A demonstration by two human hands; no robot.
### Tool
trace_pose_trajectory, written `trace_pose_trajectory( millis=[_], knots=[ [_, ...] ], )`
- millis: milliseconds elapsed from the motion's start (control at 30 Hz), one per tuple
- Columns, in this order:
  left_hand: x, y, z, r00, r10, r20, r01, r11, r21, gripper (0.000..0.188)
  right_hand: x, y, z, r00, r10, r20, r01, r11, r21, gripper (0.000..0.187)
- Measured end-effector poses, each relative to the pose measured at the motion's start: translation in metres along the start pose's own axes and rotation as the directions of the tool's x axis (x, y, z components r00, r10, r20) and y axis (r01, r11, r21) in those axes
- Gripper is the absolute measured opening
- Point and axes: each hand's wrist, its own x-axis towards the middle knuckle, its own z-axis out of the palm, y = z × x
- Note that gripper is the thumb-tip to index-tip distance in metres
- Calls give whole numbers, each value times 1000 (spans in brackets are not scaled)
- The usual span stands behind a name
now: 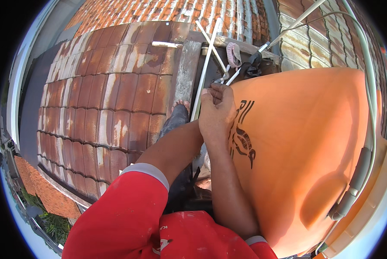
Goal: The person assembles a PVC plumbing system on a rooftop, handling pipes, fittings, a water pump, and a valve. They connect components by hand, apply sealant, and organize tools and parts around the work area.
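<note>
My right hand (218,108) is raised beside the big orange tank (297,129), its fingers curled in and the thumb against them. What it grips, if anything, is hidden by the fingers. My left forearm (182,140) passes behind the right wrist, so the left hand and its fingers cannot be made out. Just beyond the right fingertips lie a small grey-silver fitting (222,78) and a short white pipe (233,77). A long thin white pipe (205,71) leans up past the hands, crossed by another white pipe (208,39).
Rusty brown roof tiles (94,95) spread to the left; my bare foot (181,103) rests by a weathered wooden beam (187,71). A pink ring-shaped thing (233,55) and black plastic (252,65) lie beyond the hands. Grey pipe (353,185) and a hose run down the tank's right side.
</note>
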Motion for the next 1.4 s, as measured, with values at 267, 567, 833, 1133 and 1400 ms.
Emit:
trace_pose_trajectory(
  millis=[267, 567, 833, 1133, 1400],
  knots=[
    [30, -13, -27, 993, 114, 42, -112, 993, -28, 34, 257, 43, 135, 964, -214, 157, 257, 898, -357, 23],
    [17, -66, -92, 971, 224, -89, -228, 973, -43, 50, 545, 303, -50, 736, 470, -487, -582, 807, -102, 43],
    [49, -80, -125, 932, 351, -91, -362, 919, -157, 65, 624, 381, -82, 557, 454, -695, -703, 704, -104, 71],
    [60, -121, -140, 984, 171, 41, -161, 969, -187, 64, 703, 403, -126, 808, 353, -472, -514, 814, -270, 51],
    [22, -121, -120, 966, 236, -104, -254, 938, -237, 68, 683, 331, -171, 917, 148, -370, -325, -258, -910, 24]
  ],
)
